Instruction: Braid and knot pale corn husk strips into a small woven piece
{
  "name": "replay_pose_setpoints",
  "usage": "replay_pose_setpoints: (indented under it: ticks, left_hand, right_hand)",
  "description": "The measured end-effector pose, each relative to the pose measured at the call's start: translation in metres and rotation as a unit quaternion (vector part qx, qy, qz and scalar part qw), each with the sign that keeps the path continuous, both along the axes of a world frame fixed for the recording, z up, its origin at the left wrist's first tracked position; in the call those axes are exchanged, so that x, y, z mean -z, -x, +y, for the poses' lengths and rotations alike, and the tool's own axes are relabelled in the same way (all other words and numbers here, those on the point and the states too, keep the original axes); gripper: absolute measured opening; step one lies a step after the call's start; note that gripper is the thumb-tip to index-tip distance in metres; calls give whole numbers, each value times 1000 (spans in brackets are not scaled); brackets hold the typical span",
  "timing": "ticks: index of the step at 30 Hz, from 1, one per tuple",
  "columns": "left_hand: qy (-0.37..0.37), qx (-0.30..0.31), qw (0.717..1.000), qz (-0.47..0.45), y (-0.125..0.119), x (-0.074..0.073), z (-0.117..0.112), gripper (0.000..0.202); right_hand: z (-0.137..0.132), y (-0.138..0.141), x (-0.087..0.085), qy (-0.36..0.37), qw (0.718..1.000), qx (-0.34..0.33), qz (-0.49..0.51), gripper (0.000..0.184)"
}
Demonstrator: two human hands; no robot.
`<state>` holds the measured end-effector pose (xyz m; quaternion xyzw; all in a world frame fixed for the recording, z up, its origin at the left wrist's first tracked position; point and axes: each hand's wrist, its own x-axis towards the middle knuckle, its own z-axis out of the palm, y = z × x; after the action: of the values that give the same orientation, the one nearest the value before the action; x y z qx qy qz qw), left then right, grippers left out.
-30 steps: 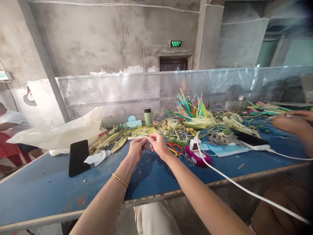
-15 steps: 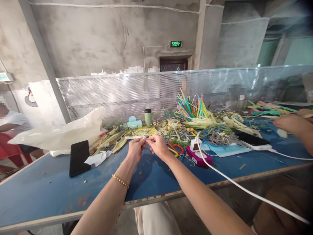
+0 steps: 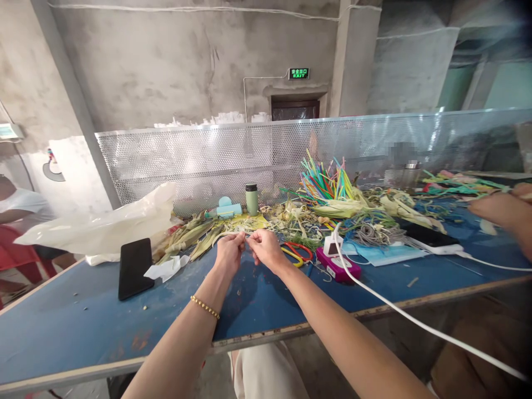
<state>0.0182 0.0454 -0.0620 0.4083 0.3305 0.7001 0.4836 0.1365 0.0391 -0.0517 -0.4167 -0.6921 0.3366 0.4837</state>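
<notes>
My left hand and my right hand meet above the blue table, both pinched on a thin pale husk strip that runs between their fingertips. A gold bead bracelet sits on my left wrist. Just behind the hands lies a heap of corn husks and shredded strips. Red-handled scissors lie right of my right hand.
A black phone and crumpled paper lie to the left, beside a large plastic bag. A pink device with a white cable, coloured strips, a green flask and a mesh partition stand behind. Another person's hand is at the right.
My hands have drawn slightly closer together and lower, and the pale strip's end left of my left hand is no longer sticking out. The other person's hand at the right shifted further right.
</notes>
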Motion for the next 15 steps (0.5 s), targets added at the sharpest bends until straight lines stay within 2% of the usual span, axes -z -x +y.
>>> replay_pose_setpoints:
  ticks: [2,4,7,9,10,12,15]
  left_hand:
    - [-3,-1,1000,3,2,-2,0,40]
    - [-8,-10,1000,6,5,-3,0,40]
    - [-6,-20,999,28,6,-5,-1,39]
    - [-1,-1,998,59,5,-5,-3,38]
    - [-1,14,997,77,4,-5,-5,38]
    - [-8,43,993,108,1,-6,-8,36]
    - [-19,68,990,123,-1,-7,-12,34]
  right_hand:
    - [1,-2,-1,-8,1000,-2,-12,17]
    - [2,-6,-4,-56,998,13,-35,19]
    - [6,-15,-12,-175,977,113,-47,23]
    - [9,-20,-15,-213,964,148,-60,21]
    - [10,-22,-16,-210,966,136,-68,21]
    - [12,-22,-15,-152,984,75,-59,25]
    - [12,-20,-13,-80,996,0,30,22]
